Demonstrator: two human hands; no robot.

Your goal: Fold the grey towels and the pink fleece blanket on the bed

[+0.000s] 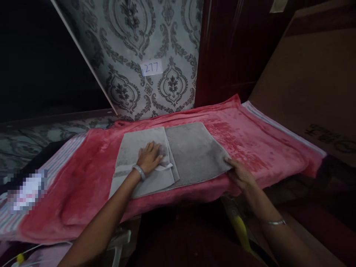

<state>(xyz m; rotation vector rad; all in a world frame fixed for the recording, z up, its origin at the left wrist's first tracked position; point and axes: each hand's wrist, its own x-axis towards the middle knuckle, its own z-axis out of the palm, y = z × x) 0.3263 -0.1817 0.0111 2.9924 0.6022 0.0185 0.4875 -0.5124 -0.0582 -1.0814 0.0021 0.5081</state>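
Note:
A grey plush cloth (pixel 194 152) lies spread over a pink blanket (pixel 250 129), its left part folded over in layers. A pale band crosses that folded part, and a narrow white strip (pixel 164 167) sticks out near the fold's edge. My left hand (pixel 149 157) rests flat on the folded layers, fingers stretched and slightly apart. At the cloth's front right corner, my right hand (pixel 239 173) pinches the edge between thumb and fingers. Some of the right fingers are hidden under the corner.
Patterned wallpaper (pixel 172 81) with a paper label reading 277 (pixel 151 67) rises behind the blanket. A large dark screen-like panel (pixel 50 63) stands at left, a big cardboard box (pixel 311 81) at right. Striped fabric (pixel 55 159) shows beneath the blanket.

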